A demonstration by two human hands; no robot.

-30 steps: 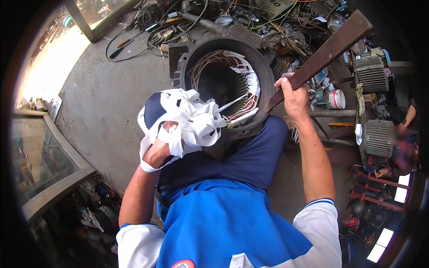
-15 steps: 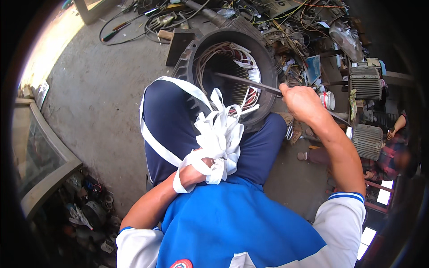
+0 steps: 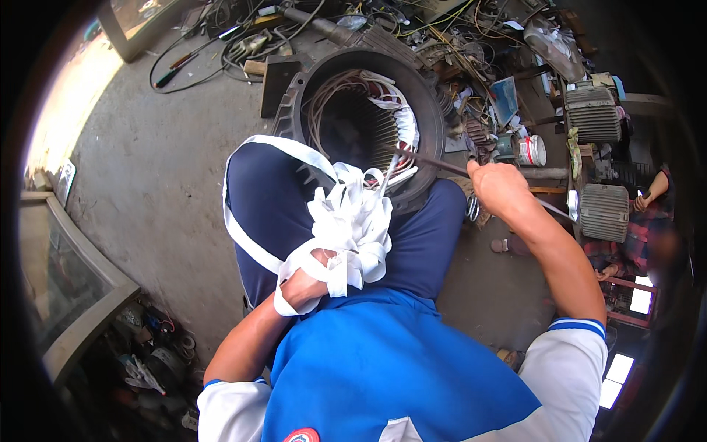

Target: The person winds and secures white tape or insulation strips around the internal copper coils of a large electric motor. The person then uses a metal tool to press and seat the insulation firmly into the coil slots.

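Tape [image 3: 346, 221], white and bunched in loose loops, was gripped in the left hand [image 3: 305, 283] just below the motor stator [image 3: 364, 121], one loop trailing over the person's blue trouser leg. The stator, with its copper windings, stood between the knees. To its right, the right hand [image 3: 497, 188] was closed around a thin dark rod [image 3: 434, 162] whose tip reached into the stator's bore.

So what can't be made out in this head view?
- Left hand: fingers hidden under the bundle of white tape.
- Tip of the rod held by the right hand: lost in the dark motor housing.
- Clutter on the floor at the far edge: too small.
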